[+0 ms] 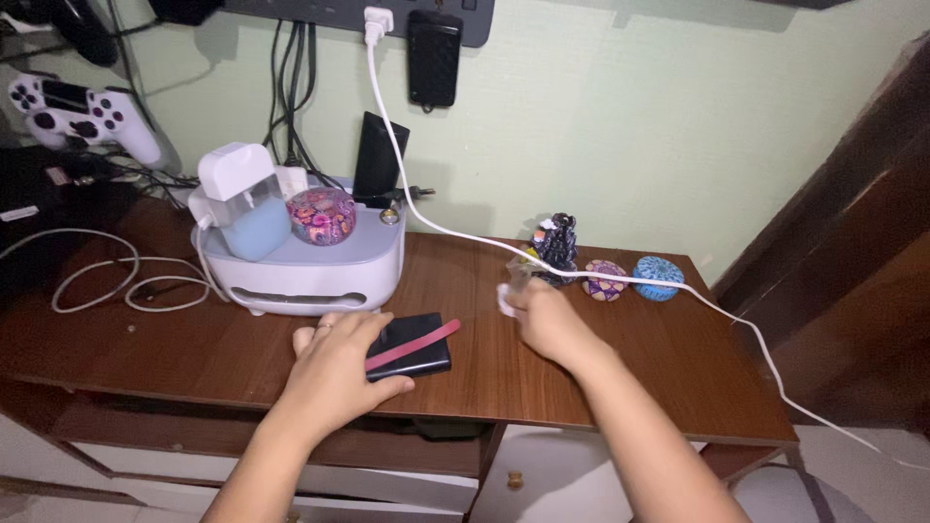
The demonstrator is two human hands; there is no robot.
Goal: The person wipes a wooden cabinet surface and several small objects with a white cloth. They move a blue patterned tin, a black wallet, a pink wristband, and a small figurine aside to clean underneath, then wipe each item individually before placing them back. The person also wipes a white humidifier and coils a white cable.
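Resting palm-down on a black slab-shaped device, the left hand covers its near-left half, fingers spread and pressing, seemingly to keep it from sliding on the brown tabletop. A pink strip, perhaps a nail file, lies slantwise across the device's top, pointing toward two o'clock; it is loose, held there only by its own weight.

At three o'clock from that device, the right hand is closed around a small pale, translucent object at its fingertips; the object is too blurred to name. The hand sits just beneath a white cable that runs down from a wall plug at twelve o'clock, sags across the tabletop and drops off the far right edge toward four o'clock.

Just past the right hand, toward one o'clock, stand a dark figurine, a patterned purple stone and a blue round ornament, lined up along the wall, out of the working space. At eleven o'clock from the left hand sits a white boxy appliance bearing a pale blue container and a floral pink ball. Coiled white cord lies at nine o'clock, and a white game controller rests at the far upper left.
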